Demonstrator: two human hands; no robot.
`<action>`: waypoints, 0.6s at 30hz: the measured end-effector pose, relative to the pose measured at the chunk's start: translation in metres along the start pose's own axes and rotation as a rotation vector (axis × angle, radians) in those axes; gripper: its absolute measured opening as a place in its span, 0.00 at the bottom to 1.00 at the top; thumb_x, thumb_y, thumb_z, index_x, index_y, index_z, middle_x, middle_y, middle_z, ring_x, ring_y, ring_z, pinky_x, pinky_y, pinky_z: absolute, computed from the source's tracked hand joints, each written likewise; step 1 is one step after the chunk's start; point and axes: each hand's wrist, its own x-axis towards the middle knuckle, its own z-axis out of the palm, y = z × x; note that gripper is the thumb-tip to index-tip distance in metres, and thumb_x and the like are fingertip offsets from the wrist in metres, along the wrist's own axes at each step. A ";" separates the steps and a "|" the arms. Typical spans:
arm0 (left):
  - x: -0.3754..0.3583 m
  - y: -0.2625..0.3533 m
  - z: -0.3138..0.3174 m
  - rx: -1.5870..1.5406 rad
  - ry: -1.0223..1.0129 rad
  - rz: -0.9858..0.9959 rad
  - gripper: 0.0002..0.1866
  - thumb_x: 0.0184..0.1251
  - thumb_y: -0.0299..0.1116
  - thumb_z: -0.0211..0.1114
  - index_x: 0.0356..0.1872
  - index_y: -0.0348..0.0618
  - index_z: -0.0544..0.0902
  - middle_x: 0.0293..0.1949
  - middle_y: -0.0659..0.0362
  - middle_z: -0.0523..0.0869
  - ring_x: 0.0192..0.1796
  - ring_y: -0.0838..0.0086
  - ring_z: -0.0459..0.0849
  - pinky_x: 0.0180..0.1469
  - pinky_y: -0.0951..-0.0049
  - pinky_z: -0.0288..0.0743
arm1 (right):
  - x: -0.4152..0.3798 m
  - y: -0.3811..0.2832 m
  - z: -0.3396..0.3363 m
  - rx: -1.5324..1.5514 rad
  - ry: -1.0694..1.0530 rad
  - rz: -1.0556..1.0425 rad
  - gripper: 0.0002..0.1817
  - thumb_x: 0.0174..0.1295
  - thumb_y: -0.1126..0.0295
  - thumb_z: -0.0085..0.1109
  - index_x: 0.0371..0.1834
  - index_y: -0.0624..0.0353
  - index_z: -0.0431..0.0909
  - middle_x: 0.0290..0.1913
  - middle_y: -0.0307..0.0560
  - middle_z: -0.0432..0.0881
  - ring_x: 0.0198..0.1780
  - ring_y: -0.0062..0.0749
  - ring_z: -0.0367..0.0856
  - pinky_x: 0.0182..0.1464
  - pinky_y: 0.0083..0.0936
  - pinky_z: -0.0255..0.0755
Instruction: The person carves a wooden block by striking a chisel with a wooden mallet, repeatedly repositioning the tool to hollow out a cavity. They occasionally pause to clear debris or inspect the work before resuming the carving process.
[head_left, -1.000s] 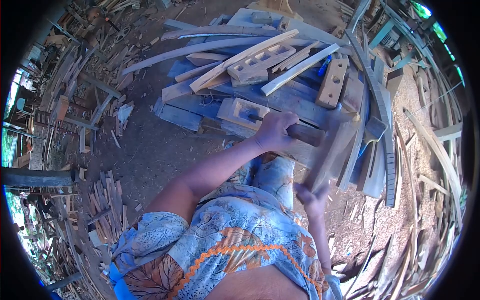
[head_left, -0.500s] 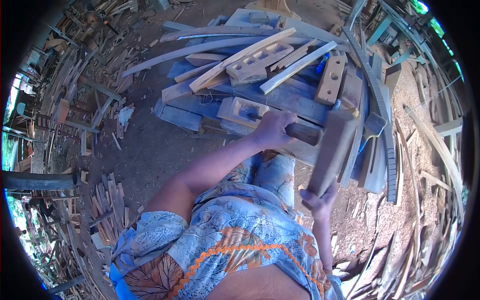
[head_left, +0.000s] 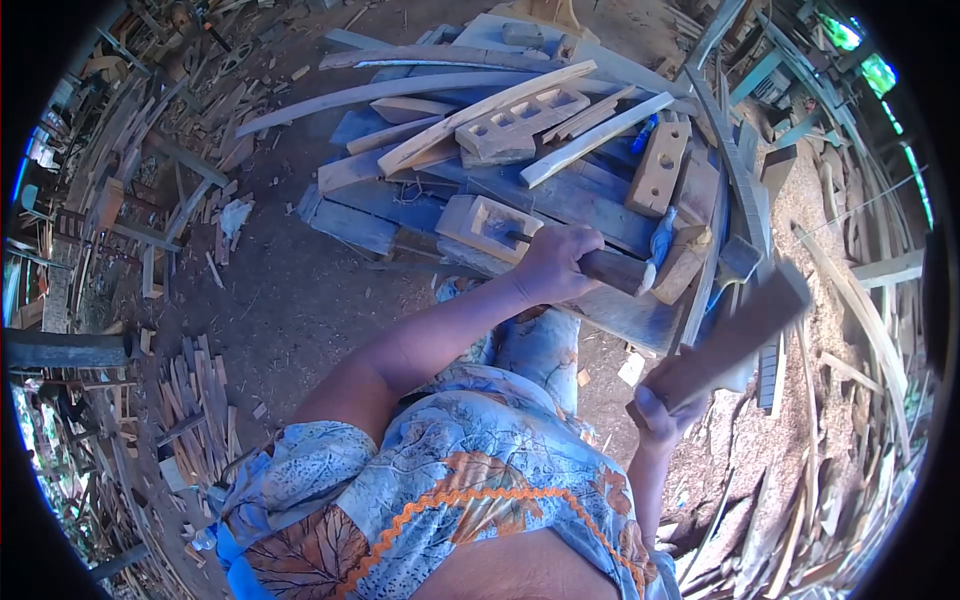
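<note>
My left hand [head_left: 562,262] is closed around the wooden handle [head_left: 618,271] of a chisel, whose dark blade points left into the hollow of a light wooden block [head_left: 488,227]. The block lies at the near edge of the wood-covered work surface. To the right, my right hand [head_left: 668,398] is wrapped round the narrow end of a heavy wooden mallet [head_left: 745,335]. The mallet's wide end points up and to the right, apart from the chisel handle and slightly blurred.
Behind the block lie a piece with several square hollows [head_left: 522,122], a block with round holes [head_left: 660,168] and long strips [head_left: 400,98]. An axe-like tool head [head_left: 739,258] is at the right. Offcuts [head_left: 195,395] cover the ground at left.
The mallet in my right hand has swung away from the chisel handle, to the right. My left hand still holds the chisel in nearly the same place. The view has shifted slightly.
</note>
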 end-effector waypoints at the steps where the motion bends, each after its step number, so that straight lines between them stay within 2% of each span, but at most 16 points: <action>1: 0.000 -0.001 -0.001 0.000 0.005 -0.001 0.16 0.37 0.35 0.74 0.25 0.44 0.75 0.24 0.55 0.78 0.29 0.56 0.81 0.30 0.61 0.73 | 0.004 -0.001 0.004 0.027 0.024 -0.151 0.41 0.38 0.65 0.72 0.57 0.72 0.65 0.29 0.40 0.73 0.28 0.22 0.71 0.31 0.18 0.65; 2: 0.000 -0.001 -0.001 -0.014 0.002 -0.008 0.16 0.37 0.34 0.74 0.25 0.44 0.75 0.24 0.55 0.78 0.29 0.56 0.81 0.30 0.61 0.73 | 0.007 -0.004 0.007 0.053 0.049 -0.300 0.41 0.39 0.64 0.72 0.57 0.71 0.64 0.30 0.41 0.74 0.28 0.23 0.71 0.32 0.19 0.65; 3: 0.000 -0.001 -0.002 -0.029 -0.001 -0.013 0.16 0.37 0.34 0.74 0.25 0.44 0.75 0.24 0.55 0.78 0.29 0.56 0.81 0.31 0.61 0.73 | 0.002 -0.014 0.025 0.163 0.214 -0.244 0.39 0.40 0.63 0.69 0.56 0.69 0.63 0.31 0.42 0.75 0.29 0.24 0.72 0.34 0.21 0.66; 4: -0.001 -0.001 -0.002 -0.032 0.000 -0.013 0.16 0.37 0.34 0.74 0.25 0.44 0.75 0.24 0.55 0.78 0.29 0.56 0.81 0.31 0.61 0.73 | 0.003 -0.006 0.023 0.160 0.214 -0.245 0.39 0.40 0.63 0.69 0.56 0.69 0.63 0.31 0.42 0.75 0.29 0.24 0.72 0.34 0.21 0.66; 6: -0.001 -0.001 -0.002 -0.039 -0.001 -0.014 0.16 0.37 0.34 0.74 0.25 0.44 0.75 0.24 0.55 0.78 0.29 0.56 0.81 0.31 0.61 0.73 | 0.004 0.015 0.018 -0.243 -0.030 -0.386 0.40 0.40 0.65 0.67 0.59 0.67 0.63 0.34 0.42 0.74 0.31 0.26 0.72 0.35 0.22 0.68; 8: -0.001 -0.004 0.001 -0.038 0.007 -0.014 0.16 0.37 0.34 0.74 0.25 0.44 0.75 0.24 0.55 0.79 0.29 0.56 0.81 0.31 0.61 0.73 | -0.004 0.019 0.028 -0.235 -0.137 0.198 0.41 0.35 0.68 0.75 0.57 0.65 0.67 0.45 0.44 0.74 0.46 0.30 0.72 0.52 0.28 0.66; 10: 0.000 -0.006 0.001 -0.030 0.015 -0.019 0.16 0.37 0.35 0.74 0.25 0.44 0.75 0.25 0.55 0.79 0.29 0.56 0.81 0.31 0.61 0.73 | -0.001 0.009 0.029 -0.168 -0.157 0.126 0.44 0.34 0.70 0.74 0.60 0.67 0.65 0.46 0.44 0.75 0.46 0.30 0.73 0.52 0.28 0.66; 12: -0.004 -0.009 0.000 -0.037 0.035 0.051 0.16 0.36 0.29 0.74 0.27 0.43 0.75 0.23 0.56 0.78 0.27 0.60 0.80 0.29 0.66 0.71 | -0.002 0.011 0.009 -0.107 -0.076 0.111 0.41 0.35 0.70 0.73 0.57 0.68 0.66 0.44 0.45 0.75 0.41 0.28 0.74 0.44 0.26 0.69; 13: -0.005 -0.007 -0.001 -0.039 0.032 0.048 0.16 0.36 0.29 0.74 0.27 0.43 0.75 0.23 0.56 0.78 0.27 0.60 0.80 0.29 0.66 0.71 | 0.005 -0.001 0.008 -0.018 -0.171 -0.060 0.35 0.37 0.73 0.65 0.55 0.66 0.66 0.32 0.43 0.73 0.30 0.22 0.71 0.33 0.18 0.67; 14: -0.004 -0.005 -0.002 -0.034 0.023 0.040 0.16 0.36 0.29 0.73 0.27 0.43 0.75 0.23 0.56 0.78 0.27 0.60 0.80 0.29 0.66 0.71 | 0.005 -0.013 0.023 0.071 0.024 -0.171 0.34 0.37 0.71 0.66 0.54 0.64 0.65 0.34 0.43 0.73 0.31 0.23 0.70 0.34 0.20 0.67; 16: -0.003 -0.003 -0.003 -0.029 0.020 0.036 0.16 0.36 0.29 0.73 0.27 0.43 0.75 0.23 0.56 0.77 0.27 0.60 0.80 0.29 0.66 0.71 | 0.004 0.002 0.033 0.267 0.104 -0.281 0.37 0.38 0.68 0.66 0.56 0.63 0.63 0.34 0.43 0.72 0.32 0.25 0.71 0.35 0.22 0.68; 18: -0.003 -0.003 -0.003 -0.018 0.013 0.030 0.16 0.35 0.28 0.73 0.27 0.43 0.75 0.23 0.57 0.77 0.26 0.59 0.79 0.29 0.66 0.71 | -0.005 0.021 0.032 -0.089 0.053 -0.094 0.40 0.37 0.68 0.68 0.59 0.63 0.63 0.36 0.43 0.72 0.33 0.26 0.71 0.37 0.24 0.68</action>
